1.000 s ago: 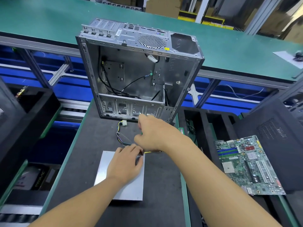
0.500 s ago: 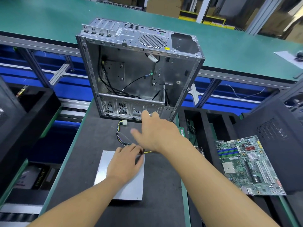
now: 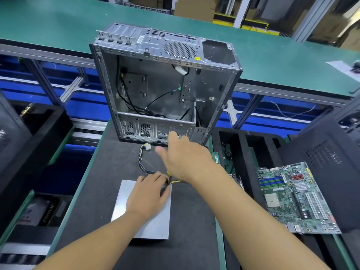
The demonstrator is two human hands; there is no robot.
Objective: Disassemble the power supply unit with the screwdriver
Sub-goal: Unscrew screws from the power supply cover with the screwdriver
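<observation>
Two hands are working over the power supply unit, neither one clearly holding a tool.

Left fingers are lying almost straight across the unit's top. The tips are reaching its 12 o'clock edge, where the wire bundle is coming out. The thumb is running along the 3 o'clock edge. The left hand is pressing palm-down, pinning rather than gripping, with the forearm coming in from 7 o'clock.

Right fingers are spreading straight and loose, blurred, and holding nothing that I can make out. The right hand is hovering above the bundle, aiming toward 12 o'clock at the foot of the open computer case, with the arm stretching in from 5 o'clock.

The unit is lying flat on the black mat, at 6 o'clock from the case and well apart from the motherboard at 3 o'clock.

Handling, as judgement:
- The box is looking like rigid sheet steel: fairly heavy and smooth-topped, so likely to be sliding on the mat unless held down.
- Opposite side walls are looking like the best hold. The limp wires and their white connector are not.
- Sheet edges may be sharp.

No screwdriver is showing plainly. A yellow-and-dark sliver under the right hand could be tool or wire; I cannot tell which.
</observation>
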